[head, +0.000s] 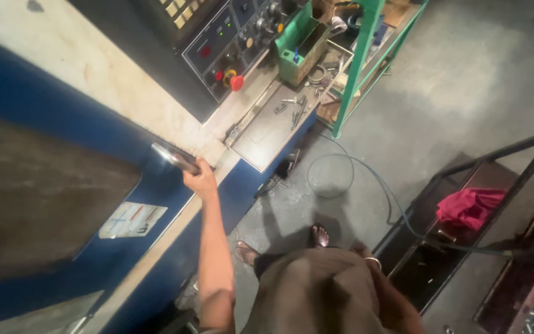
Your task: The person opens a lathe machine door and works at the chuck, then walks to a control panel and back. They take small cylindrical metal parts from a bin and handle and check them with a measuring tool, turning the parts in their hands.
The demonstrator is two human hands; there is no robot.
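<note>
- The left hand (200, 180) is wrapped around the metal handle (175, 159) of the blue machine door (63, 142), at about 9 o'clock from the person's body.
- The right hand (363, 255) hangs by the hip at 3 o'clock; I cannot tell how its fingers stand.
- A control panel (230, 37) with a red button (237, 82) sits at 12 o'clock.
- A red cloth (470, 207) lies on a dark rack (514, 148) at 3 o'clock.

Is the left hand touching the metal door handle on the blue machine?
Touching. The head view shows the left hand wrapped around the lower end of the metal door handle.
</note>
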